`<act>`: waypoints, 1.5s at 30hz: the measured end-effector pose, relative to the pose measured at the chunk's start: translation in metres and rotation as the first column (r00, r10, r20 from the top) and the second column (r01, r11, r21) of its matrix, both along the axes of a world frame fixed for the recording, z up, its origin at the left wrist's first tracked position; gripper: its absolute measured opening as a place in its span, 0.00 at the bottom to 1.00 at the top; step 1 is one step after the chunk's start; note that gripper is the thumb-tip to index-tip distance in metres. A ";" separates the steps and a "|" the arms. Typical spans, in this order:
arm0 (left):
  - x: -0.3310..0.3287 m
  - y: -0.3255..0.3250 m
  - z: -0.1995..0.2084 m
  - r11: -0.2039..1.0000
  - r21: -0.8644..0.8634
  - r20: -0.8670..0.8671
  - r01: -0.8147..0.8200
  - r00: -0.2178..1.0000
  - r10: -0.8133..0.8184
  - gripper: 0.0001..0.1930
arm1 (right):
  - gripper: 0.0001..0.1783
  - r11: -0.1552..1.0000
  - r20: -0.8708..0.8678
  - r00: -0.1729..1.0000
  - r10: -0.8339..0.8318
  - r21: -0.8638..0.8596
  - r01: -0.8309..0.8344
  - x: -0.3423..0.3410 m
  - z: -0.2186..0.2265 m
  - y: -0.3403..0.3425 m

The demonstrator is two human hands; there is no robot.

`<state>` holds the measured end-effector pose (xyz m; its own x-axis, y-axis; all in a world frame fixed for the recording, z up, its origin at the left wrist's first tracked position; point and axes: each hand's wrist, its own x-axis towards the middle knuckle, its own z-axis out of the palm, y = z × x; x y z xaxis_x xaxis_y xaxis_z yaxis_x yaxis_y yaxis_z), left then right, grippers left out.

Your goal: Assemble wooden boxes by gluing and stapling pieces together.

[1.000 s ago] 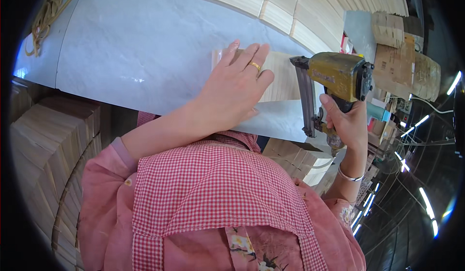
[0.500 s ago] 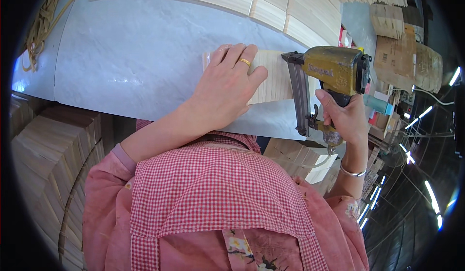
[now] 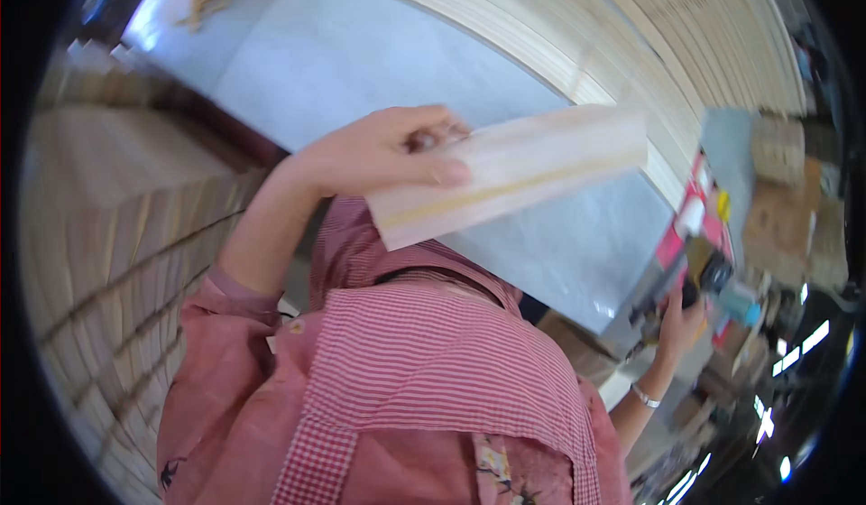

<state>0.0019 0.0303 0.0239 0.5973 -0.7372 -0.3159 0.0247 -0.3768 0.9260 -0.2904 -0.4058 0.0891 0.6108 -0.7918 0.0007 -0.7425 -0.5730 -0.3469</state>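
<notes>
My left hand [image 3: 388,151] grips one end of a pale, thin wooden panel [image 3: 541,164], thumb on its near face. The panel is tilted, raised above the tabletop, and smeared by motion; a yellowish strip runs along its length. Far out to the right, my right hand [image 3: 683,323] is closed round the handle of a pneumatic nail gun [image 3: 705,266]. The gun is blurred and sits by the right end of the table, its nose not clear.
Rows of pale wooden panels [image 3: 722,27] lie along the far side of the grey table [image 3: 361,54]. Stacked wood [image 3: 117,180] stands at the left. Pink and yellow items and a teal bottle-like thing [image 3: 741,306] are near the gun, with cardboard [image 3: 780,216] beyond.
My left hand has lifted the panel off the table and tilted it. My right hand has carried the nail gun away to the right. The head view has turned.
</notes>
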 end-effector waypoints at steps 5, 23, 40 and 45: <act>-0.062 0.128 -0.014 0.834 0.067 -0.518 -0.547 0.696 0.498 0.24 | 0.31 0.960 -0.182 0.980 0.085 -0.248 -0.129 -0.084 -0.093 -0.077; -0.664 0.279 -0.217 -0.426 0.570 -0.565 -0.703 -0.711 0.418 0.27 | 0.30 0.649 -0.196 0.648 0.736 -0.069 -0.758 0.127 -0.150 0.071; -0.498 0.350 -0.406 0.013 0.169 0.084 -0.986 0.028 0.996 0.21 | 0.27 0.868 0.038 0.995 0.091 -0.493 -0.061 -0.003 -0.090 0.015; -0.375 0.304 -0.309 0.044 0.437 -0.227 -0.898 -0.063 0.972 0.10 | 0.24 0.824 0.225 0.865 0.449 -0.479 -0.303 0.084 -0.105 0.007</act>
<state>-0.3734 0.3342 -0.2855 0.4875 0.4752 -0.7325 0.7394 0.2214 0.6358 -0.2061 -0.3987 -0.0154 0.7678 -0.3777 0.5175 -0.3296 -0.9255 -0.1865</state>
